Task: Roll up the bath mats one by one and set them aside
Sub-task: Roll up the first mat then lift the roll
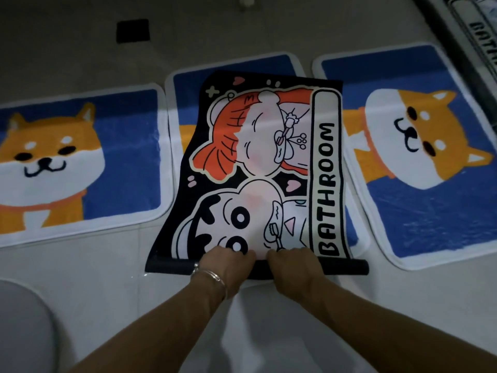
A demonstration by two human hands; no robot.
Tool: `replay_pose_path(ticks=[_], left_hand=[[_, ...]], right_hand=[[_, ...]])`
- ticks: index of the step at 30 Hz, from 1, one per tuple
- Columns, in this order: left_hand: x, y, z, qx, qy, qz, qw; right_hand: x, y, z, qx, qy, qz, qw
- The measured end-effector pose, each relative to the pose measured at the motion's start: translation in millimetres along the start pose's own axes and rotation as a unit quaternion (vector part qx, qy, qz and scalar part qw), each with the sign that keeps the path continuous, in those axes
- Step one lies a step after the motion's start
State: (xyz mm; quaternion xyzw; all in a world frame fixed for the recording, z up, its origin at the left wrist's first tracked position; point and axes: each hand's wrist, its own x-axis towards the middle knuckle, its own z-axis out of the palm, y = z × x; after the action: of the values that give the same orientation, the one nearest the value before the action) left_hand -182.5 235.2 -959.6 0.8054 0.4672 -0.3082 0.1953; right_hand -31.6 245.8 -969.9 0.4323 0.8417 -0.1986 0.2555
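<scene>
At my far left a fluffy blue bath mat with an orange-and-white dog (80,162) lies flat on the pale tiled floor (107,278). Just right of it, a second blue mat of the same kind (234,65) is mostly covered by the black cartoon bath mat lettered BATHROOM (269,157), which lies lengthwise away from me. Its near end is turned into a thin black roll (172,266). My left hand (228,267), a silver bracelet (212,277) at the wrist, curls its fingers over that roll near the middle. My right hand (293,262) grips the roll just beside it, the two hands close together. Further right a third blue dog mat (419,157) lies flat, turned sideways.
</scene>
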Motion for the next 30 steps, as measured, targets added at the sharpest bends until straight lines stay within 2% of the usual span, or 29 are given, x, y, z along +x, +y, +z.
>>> replay_pose_path(ticks=[3,7,8,11,14,19,23,25,30], left_hand=[[10.3,4.0,-1.7,-0.024,-0.046,0.039,0.998],[22.2,3.6,-12.6,-0.061,-0.075,0.043,0.994],[22.6,4.9,-15.2,-0.058,-0.071,0.042,0.995],[16.3,12.5,-17.1,-0.024,-0.004,0.027,0.999],[11.3,18.9,-10.5,0.005,0.062,-0.010,0.998],[14.7,14.8,-13.0,-0.021,-0.010,-0.023,0.999],[16.0,20.5,-16.3,-0.015,0.062,-0.032,0.997],[18.0,21.7,-16.5,0.002,0.070,-0.028,0.997],[31.3,10.1,-35.8,-0.004,0.013,-0.029,0.999]], right_hand=[[2.5,14.1,17.5,0.005,-0.033,-0.017,0.999],[-13.0,22.1,23.3,0.035,0.025,-0.021,0.999],[-14.4,22.5,24.0,0.028,0.059,-0.009,0.998],[-13.1,25.2,14.6,0.093,-0.030,0.009,0.995],[-2.4,32.4,10.7,0.152,-0.067,0.007,0.986],[-12.2,25.5,13.5,0.060,0.041,0.006,0.997],[-6.6,30.1,8.9,0.135,-0.023,0.047,0.989],[-1.8,36.4,0.6,0.163,-0.038,0.046,0.985],[-4.5,33.7,-0.9,0.124,0.048,0.034,0.990]])
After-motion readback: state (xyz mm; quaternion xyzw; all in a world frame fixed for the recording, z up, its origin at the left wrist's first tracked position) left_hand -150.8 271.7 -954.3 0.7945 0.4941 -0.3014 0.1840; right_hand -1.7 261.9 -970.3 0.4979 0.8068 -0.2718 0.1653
